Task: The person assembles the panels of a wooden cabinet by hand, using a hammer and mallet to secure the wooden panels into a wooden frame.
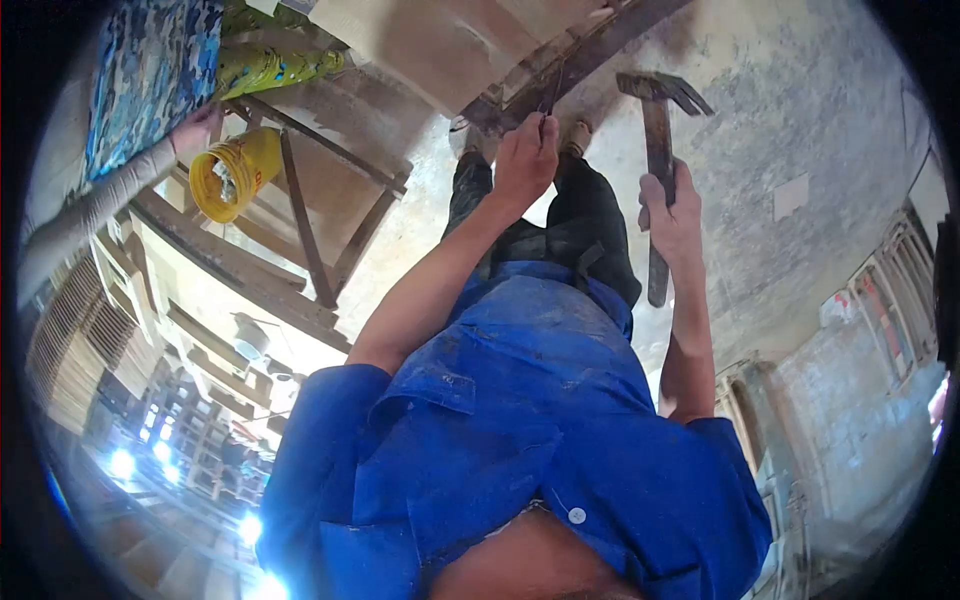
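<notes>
My right hand is wrapped round the wooden handle of a claw hammer, whose dark metal head is at the top, away from my body. In my left hand the fingers are pinched together near the dark edge of a wooden piece. Something thin and dark stands at the fingertips, too small to name. The hammer head is apart from the wooden piece, to its right.
A yellow bucket sits in a wooden frame at the left. Another person's arm reaches toward blue patterned cloth. Wooden racks stand far right, beyond the concrete floor.
</notes>
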### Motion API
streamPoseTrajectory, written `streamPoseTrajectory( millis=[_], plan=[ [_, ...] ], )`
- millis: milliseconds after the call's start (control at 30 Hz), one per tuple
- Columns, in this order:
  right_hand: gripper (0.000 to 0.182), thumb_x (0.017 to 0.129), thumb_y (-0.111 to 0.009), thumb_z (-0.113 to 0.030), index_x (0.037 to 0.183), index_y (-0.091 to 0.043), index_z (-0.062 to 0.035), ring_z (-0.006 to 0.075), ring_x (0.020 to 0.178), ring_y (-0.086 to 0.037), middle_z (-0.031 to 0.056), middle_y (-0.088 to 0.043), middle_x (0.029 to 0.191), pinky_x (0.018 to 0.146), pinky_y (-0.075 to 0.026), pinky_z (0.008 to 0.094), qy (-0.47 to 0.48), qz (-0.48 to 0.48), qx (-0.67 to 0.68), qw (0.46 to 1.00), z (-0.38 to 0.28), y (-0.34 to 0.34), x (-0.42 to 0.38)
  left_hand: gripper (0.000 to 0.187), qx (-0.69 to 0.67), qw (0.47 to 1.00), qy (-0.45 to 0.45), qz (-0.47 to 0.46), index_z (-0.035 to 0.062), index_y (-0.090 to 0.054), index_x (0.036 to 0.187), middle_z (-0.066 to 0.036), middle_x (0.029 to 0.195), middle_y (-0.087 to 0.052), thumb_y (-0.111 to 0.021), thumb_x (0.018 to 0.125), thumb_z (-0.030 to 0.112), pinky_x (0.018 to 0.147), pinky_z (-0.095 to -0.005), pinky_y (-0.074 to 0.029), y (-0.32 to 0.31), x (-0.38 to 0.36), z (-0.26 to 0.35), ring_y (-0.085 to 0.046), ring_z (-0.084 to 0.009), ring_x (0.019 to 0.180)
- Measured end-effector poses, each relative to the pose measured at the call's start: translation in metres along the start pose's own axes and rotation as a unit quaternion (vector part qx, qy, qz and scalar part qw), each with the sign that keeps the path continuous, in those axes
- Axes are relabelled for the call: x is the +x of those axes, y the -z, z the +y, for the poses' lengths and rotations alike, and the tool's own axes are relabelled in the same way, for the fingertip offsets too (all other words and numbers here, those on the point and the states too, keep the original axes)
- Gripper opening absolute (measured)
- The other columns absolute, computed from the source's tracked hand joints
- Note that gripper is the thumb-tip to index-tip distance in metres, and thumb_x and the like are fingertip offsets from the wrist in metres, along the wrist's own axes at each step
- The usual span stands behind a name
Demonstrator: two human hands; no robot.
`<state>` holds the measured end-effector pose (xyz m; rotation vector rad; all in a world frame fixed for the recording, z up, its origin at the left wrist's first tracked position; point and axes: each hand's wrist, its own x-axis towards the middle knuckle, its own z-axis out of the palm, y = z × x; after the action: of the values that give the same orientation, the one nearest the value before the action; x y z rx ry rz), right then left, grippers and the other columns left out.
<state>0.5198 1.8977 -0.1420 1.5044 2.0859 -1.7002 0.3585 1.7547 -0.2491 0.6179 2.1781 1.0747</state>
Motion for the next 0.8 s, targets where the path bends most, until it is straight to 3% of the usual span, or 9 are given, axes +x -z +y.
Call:
streamPoseTrajectory(
  millis=[100, 200, 233, 333, 367, 467, 500, 700, 800],
  plan=[
    [0.028, 0.097, -0.058, -0.025, 0.11, -0.053, -0.0002, 0.0085, 0.05, -0.051, 0.0018, -0.052, 0.068, 0.045, -0.042, 0.0259, -0.008, -0.015, 0.009, 1.0, -0.005, 0.03, 0.008, 0.037, -0.049, 0.988, 0.148, -0.021, -0.0012, -0.058, 0.108, -0.029, 0.11, -0.061, -0.043, 0.1, 0.031, 0.09, -0.0602, -0.04, -0.036, 0.029, 0.0, -0.054, -0.0495, 0.106],
    [0.031, 0.097, -0.058, -0.026, 0.113, -0.053, 0.0002, 0.0092, 0.05, -0.052, 0.002, -0.053, 0.069, 0.045, -0.042, 0.0261, 0.01, -0.055, -0.029, 0.998, 0.006, 0.064, 0.035, 0.039, 0.018, 0.984, 0.16, 0.071, -0.0028, -0.059, 0.108, -0.031, 0.11, -0.061, -0.044, 0.099, 0.032, 0.092, -0.0588, -0.042, -0.058, 0.042, 0.008, -0.055, -0.0504, 0.106],
    [0.042, 0.097, -0.06, -0.033, 0.121, -0.053, -0.0002, 0.0215, 0.058, -0.061, 0.014, -0.062, 0.073, 0.057, -0.049, 0.0358, 0.01, -0.082, -0.059, 0.995, 0.007, 0.077, 0.047, 0.041, -0.009, 0.972, 0.224, 0.069, -0.0047, -0.062, 0.103, -0.032, 0.111, -0.061, -0.044, 0.098, 0.032, 0.094, -0.0567, -0.043, -0.057, 0.045, 0.021, -0.055, -0.0514, 0.108],
    [0.044, 0.097, -0.06, -0.035, 0.122, -0.053, -0.0003, 0.029, 0.064, -0.062, 0.0183, -0.064, 0.076, 0.064, -0.049, 0.0393, 0.095, -0.136, -0.119, 0.979, -0.001, 0.108, 0.074, 0.043, 0.104, 0.976, 0.155, 0.115, -0.0065, -0.063, 0.097, -0.034, 0.109, -0.061, -0.044, 0.098, 0.032, 0.094, -0.0554, -0.044, -0.063, 0.048, 0.029, -0.056, -0.052, 0.107],
    [0.044, 0.097, -0.06, -0.036, 0.122, -0.053, -0.0004, 0.0359, 0.068, -0.061, 0.0218, -0.064, 0.078, 0.068, -0.049, 0.0421, 0.085, -0.157, -0.117, 0.977, -0.011, 0.118, 0.079, 0.044, 0.001, 0.955, 0.267, 0.127, -0.0075, -0.064, 0.094, -0.035, 0.104, -0.062, -0.044, 0.097, 0.031, 0.093, -0.055, -0.044, -0.065, 0.049, 0.034, -0.057, -0.0522, 0.105],
    [0.043, 0.096, -0.061, -0.035, 0.121, -0.054, -0.0003, 0.0387, 0.071, -0.06, 0.0234, -0.063, 0.08, 0.07, -0.048, 0.044, 0.031, -0.23, -0.184, 0.955, -0.046, 0.143, 0.093, 0.039, 0.027, 0.938, 0.285, 0.197, -0.0039, -0.069, 0.08, -0.032, 0.087, -0.066, -0.049, 0.091, 0.028, 0.076, -0.0502, -0.049, -0.062, 0.061, 0.052, -0.066, -0.0424, 0.088],
    [0.041, 0.096, -0.061, -0.034, 0.116, -0.054, 0.0006, 0.0387, 0.07, -0.059, 0.0235, -0.062, 0.079, 0.07, -0.047, 0.0437, 0.085, -0.23, -0.179, 0.953, -0.042, 0.145, 0.1, 0.039, -0.054, 0.934, 0.325, 0.136, -0.0045, -0.067, 0.082, -0.032, 0.089, -0.065, -0.049, 0.093, 0.028, 0.078, -0.0521, -0.049, -0.058, 0.065, 0.047, -0.066, -0.0429, 0.088],
    [0.035, 0.097, -0.06, -0.03, 0.109, -0.051, 0.0016, 0.0398, 0.072, -0.064, 0.0243, -0.06, 0.078, 0.068, -0.048, 0.0446, 0.179, -0.255, -0.241, 0.919, -0.086, 0.125, 0.126, 0.036, 0.225, 0.962, 0.127, 0.091, -0.0053, -0.064, 0.088, -0.033, 0.096, -0.065, -0.043, 0.097, 0.022, 0.082, -0.0548, -0.051, -0.081, 0.057, 0.034, -0.064, -0.0476, 0.09],
    [0.034, 0.097, -0.058, -0.03, 0.108, -0.049, 0.0009, 0.0369, 0.065, -0.066, 0.0245, -0.061, 0.08, 0.063, -0.048, 0.0455, 0.127, -0.304, -0.238, 0.914, -0.122, 0.099, 0.136, 0.035, 0.101, 0.953, 0.228, 0.171, -0.0042, -0.064, 0.089, -0.032, 0.094, -0.065, -0.043, 0.099, 0.022, 0.078, -0.0552, -0.052, -0.09, 0.055, 0.049, -0.065, -0.0477, 0.086]
  ],
)
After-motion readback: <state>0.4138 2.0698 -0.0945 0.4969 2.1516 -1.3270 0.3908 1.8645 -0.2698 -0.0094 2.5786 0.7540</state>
